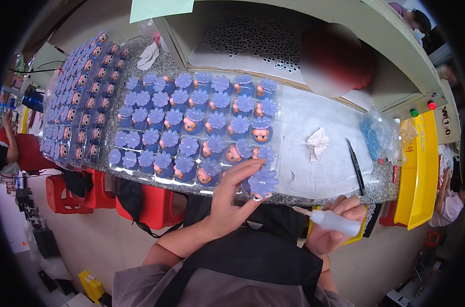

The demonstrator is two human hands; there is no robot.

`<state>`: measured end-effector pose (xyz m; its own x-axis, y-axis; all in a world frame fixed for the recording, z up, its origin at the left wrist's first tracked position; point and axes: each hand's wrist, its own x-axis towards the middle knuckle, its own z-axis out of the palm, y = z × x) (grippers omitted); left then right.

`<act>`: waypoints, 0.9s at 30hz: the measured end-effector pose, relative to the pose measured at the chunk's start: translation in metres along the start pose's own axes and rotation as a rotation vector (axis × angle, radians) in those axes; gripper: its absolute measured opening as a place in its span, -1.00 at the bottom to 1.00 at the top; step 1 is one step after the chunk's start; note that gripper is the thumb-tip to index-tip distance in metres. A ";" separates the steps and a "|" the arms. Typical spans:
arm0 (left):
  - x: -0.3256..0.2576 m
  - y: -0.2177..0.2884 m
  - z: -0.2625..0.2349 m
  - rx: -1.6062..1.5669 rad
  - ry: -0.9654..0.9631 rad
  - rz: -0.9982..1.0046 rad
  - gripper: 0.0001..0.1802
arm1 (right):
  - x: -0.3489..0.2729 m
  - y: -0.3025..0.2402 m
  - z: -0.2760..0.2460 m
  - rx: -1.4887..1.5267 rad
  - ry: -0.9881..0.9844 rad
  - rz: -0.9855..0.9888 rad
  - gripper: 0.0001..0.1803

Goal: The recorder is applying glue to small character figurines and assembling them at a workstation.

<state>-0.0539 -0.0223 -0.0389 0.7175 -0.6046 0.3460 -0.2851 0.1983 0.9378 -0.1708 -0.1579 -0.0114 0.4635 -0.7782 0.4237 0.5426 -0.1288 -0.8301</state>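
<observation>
My left hand point(232, 197) pinches a small figurine point(263, 182) with a purple flower-shaped top, just off the front edge of the table. To its right, my right hand point(332, 230) is closed around a white squeeze bottle point(340, 223). The bottle lies nearly level, its thin nozzle pointing left toward the figurine. Rows of similar blue-purple figurines point(173, 118) fill a clear plastic tray point(277, 115) beyond my left hand. Several of them show a pinkish face under the flower top.
Stacked trays of figurines with eyes point(81, 102) stand at the left. White paper point(304, 110) carries a crumpled tissue point(318, 143) and black tweezers point(355, 166). Many small googly eyes point(253, 41) lie on the shelf behind. At right are a plastic bag point(378, 138) and yellow bin point(419, 189).
</observation>
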 end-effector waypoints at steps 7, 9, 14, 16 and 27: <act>-0.002 -0.003 -0.002 0.088 -0.028 0.086 -0.42 | -0.003 -0.006 -0.011 -0.163 -0.443 -0.176 -0.43; -0.002 -0.004 -0.002 0.101 -0.031 0.094 -0.42 | -0.004 -0.005 -0.010 -0.161 -0.467 -0.160 -0.41; -0.002 -0.004 -0.002 0.105 -0.039 0.104 -0.43 | -0.005 -0.006 -0.010 -0.168 -0.471 -0.141 -0.40; -0.002 -0.004 -0.001 0.102 -0.038 0.104 -0.43 | -0.005 -0.006 -0.010 -0.174 -0.470 -0.135 -0.40; -0.003 -0.005 -0.001 0.092 -0.033 0.083 -0.43 | -0.005 -0.005 -0.011 -0.193 -0.472 -0.141 -0.40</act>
<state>-0.0539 -0.0206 -0.0441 0.6683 -0.6144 0.4194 -0.4006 0.1779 0.8988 -0.1836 -0.1597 -0.0131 0.6841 -0.3897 0.6166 0.5043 -0.3580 -0.7858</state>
